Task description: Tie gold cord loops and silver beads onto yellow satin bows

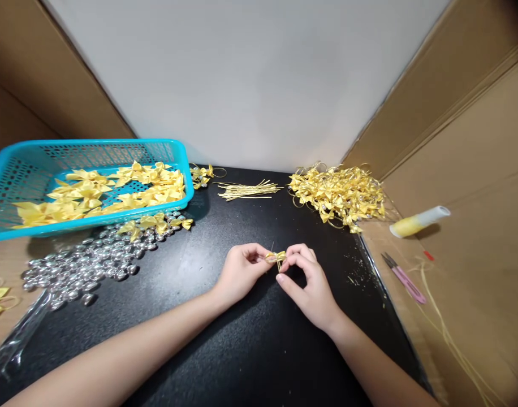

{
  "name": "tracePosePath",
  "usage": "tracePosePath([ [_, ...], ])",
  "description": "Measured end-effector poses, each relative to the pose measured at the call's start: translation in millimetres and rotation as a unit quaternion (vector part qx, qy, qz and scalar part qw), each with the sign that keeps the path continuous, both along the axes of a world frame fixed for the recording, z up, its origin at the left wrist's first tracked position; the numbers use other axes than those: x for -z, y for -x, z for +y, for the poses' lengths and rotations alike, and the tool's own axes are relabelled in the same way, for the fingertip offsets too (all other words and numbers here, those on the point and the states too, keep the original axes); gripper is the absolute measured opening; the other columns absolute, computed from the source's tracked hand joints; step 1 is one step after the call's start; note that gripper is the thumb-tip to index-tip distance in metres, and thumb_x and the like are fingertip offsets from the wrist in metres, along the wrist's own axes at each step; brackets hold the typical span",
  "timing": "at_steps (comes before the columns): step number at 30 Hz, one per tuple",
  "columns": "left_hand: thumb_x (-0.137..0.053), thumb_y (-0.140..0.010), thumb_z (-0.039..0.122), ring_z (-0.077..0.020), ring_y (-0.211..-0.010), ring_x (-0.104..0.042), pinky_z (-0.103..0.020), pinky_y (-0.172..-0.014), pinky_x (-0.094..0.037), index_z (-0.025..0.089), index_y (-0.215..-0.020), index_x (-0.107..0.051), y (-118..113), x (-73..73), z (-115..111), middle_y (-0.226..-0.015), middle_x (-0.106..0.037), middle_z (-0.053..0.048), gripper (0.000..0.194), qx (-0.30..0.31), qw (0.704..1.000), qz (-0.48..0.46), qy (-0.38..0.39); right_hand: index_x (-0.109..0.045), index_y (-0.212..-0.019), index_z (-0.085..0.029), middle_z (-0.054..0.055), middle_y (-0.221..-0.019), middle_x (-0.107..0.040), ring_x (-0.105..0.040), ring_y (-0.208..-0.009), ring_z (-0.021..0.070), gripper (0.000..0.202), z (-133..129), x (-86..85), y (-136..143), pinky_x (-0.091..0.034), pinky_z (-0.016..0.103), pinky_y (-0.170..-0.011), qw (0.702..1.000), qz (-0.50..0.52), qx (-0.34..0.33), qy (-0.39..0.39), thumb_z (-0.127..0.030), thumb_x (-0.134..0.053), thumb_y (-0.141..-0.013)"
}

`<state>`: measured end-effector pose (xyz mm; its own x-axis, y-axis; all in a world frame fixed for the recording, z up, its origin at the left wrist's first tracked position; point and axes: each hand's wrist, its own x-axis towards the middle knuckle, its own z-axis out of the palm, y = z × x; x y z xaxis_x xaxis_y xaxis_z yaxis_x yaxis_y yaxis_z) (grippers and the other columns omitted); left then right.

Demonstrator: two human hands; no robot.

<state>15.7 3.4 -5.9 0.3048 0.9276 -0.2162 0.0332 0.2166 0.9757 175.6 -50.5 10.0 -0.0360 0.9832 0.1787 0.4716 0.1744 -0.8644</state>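
A small yellow ribbon bow (pixel 276 257) with a short gold tie hanging from its middle is held up between my two hands, above the black tabletop. My left hand (pixel 244 268) pinches its left side between thumb and fingers. At the bow's right side, my right hand (pixel 307 280) has its fingers bent round the ribbon's end, the thumb lower down near the hanging tie. The fingertips partly cover the bow. Straight ahead on the black tabletop (pixel 208 316) lies a loose bundle of gold ties (pixel 250 190).
A blue basket (pixel 185 169) of yellow bows stands at the left, silver beads (pixel 89 263) spread before it. Finished-looking bows with gold loops (pixel 337 192) are heaped at the back right. Pink thread snips (pixel 405 280) and a yellow-and-white tube (pixel 420 221) lie right. Cardboard walls flank both sides.
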Motion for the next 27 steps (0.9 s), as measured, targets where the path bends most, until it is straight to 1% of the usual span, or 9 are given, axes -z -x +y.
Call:
tracePosePath([
  [3, -0.077, -0.066, 0.032, -0.0119, -0.057, -0.058, -0.023, -0.056, -0.043, 0.014, -0.065, -0.068, -1, -0.8, 0, -0.064, -0.070, -0.003, 0.020, -0.002, 1.000, -0.007, 0.006, -0.053, -0.069, -0.021, 0.003, -0.092, -0.054, -0.052, -0.092, 0.0206, 0.018, -1, 0.8, 1, -0.041, 0.036, -0.087, 1.000, 0.000, 0.001, -0.007, -0.020, -0.070, -0.075],
  [7, -0.079, -0.064, 0.035, -0.0095, -0.051, -0.053, -0.022, -0.051, -0.041, 0.013, -0.064, -0.068, -1, -1.6, 3, -0.060, -0.068, -0.002, 0.025, -0.016, 0.999, -0.008, 0.028, -0.051, -0.065, -0.021, 0.003, -0.090, -0.054, -0.052, -0.092, 0.0204, 0.020, -4, -1.1, -2, -0.042, 0.036, -0.086, 1.000, -0.004, -0.015, -0.016, -0.019, -0.067, -0.076],
  [9, -0.080, -0.063, 0.035, -0.0088, -0.049, -0.051, -0.021, -0.051, -0.041, 0.013, -0.065, -0.069, 0, -2.9, 6, -0.058, -0.066, -0.001, 0.025, -0.028, 0.999, -0.015, 0.041, -0.051, -0.064, -0.021, 0.003, -0.089, -0.056, -0.053, -0.091, 0.0199, 0.020, -6, -4.4, -6, -0.043, 0.036, -0.085, 0.998, 0.001, -0.050, -0.023, -0.019, -0.067, -0.076],
  [13, -0.080, -0.061, 0.030, -0.0079, -0.051, -0.051, -0.020, -0.052, -0.042, 0.013, -0.067, -0.071, 3, -5.0, 14, -0.057, -0.064, 0.000, 0.020, -0.066, 0.994, -0.051, 0.073, -0.054, -0.067, -0.021, 0.002, -0.082, -0.063, -0.057, -0.084, 0.0180, 0.018, -9, -11.3, -15, -0.046, 0.035, -0.080, 0.987, 0.045, -0.151, -0.022, -0.020, -0.066, -0.080],
  [16, -0.080, -0.059, 0.027, -0.0085, -0.057, -0.055, -0.021, -0.056, -0.045, 0.013, -0.067, -0.072, 6, -4.2, 19, -0.062, -0.067, -0.001, 0.018, -0.081, 0.988, -0.087, 0.095, -0.057, -0.070, -0.022, 0.001, -0.076, -0.067, -0.060, -0.079, 0.0171, 0.017, -9, -12.9, -18, -0.048, 0.034, -0.078, 0.980, 0.062, -0.191, -0.011, -0.022, -0.064, -0.084],
  [19, -0.080, -0.060, 0.026, -0.0111, -0.065, -0.061, -0.024, -0.064, -0.049, 0.013, -0.073, -0.074, 9, -2.6, 22, -0.074, -0.072, -0.005, 0.020, -0.075, 0.986, -0.105, 0.106, -0.059, -0.068, -0.021, 0.001, -0.070, -0.066, -0.060, -0.070, 0.0151, 0.019, -9, -12.2, -20, -0.049, 0.030, -0.070, 0.984, 0.061, -0.166, 0.028, -0.026, -0.066, -0.084],
  [22, -0.080, -0.061, 0.027, -0.0139, -0.073, -0.065, -0.026, -0.068, -0.051, 0.013, -0.076, -0.074, 10, -2.0, 24, -0.084, -0.075, -0.008, 0.021, -0.064, 0.987, -0.106, 0.104, -0.062, -0.066, -0.019, 0.001, -0.068, -0.066, -0.061, -0.064, 0.0135, 0.019, -7, -11.6, -24, -0.051, 0.026, -0.063, 0.989, 0.077, -0.095, 0.084, -0.029, -0.072, -0.079],
  [24, -0.080, -0.062, 0.028, -0.0145, -0.072, -0.066, -0.026, -0.066, -0.052, 0.013, -0.071, -0.071, 12, -2.5, 26, -0.078, -0.074, -0.007, 0.019, -0.062, 0.987, -0.105, 0.102, -0.067, -0.071, -0.019, 0.002, -0.069, -0.069, -0.065, -0.065, 0.0146, 0.016, -5, -11.7, -29, -0.055, 0.027, -0.064, 0.986, 0.114, -0.049, 0.114, -0.032, -0.076, -0.074],
  [27, -0.080, -0.062, 0.028, -0.0132, -0.064, -0.066, -0.023, -0.059, -0.051, 0.014, -0.067, -0.068, 15, -4.0, 29, -0.068, -0.071, -0.004, 0.020, -0.055, 0.986, -0.111, 0.113, -0.074, -0.084, -0.019, 0.004, -0.073, -0.073, -0.070, -0.067, 0.0171, 0.026, -1, -12.5, -39, -0.060, 0.030, -0.067, 0.973, 0.180, 0.003, 0.147, -0.038, -0.081, -0.068],
])
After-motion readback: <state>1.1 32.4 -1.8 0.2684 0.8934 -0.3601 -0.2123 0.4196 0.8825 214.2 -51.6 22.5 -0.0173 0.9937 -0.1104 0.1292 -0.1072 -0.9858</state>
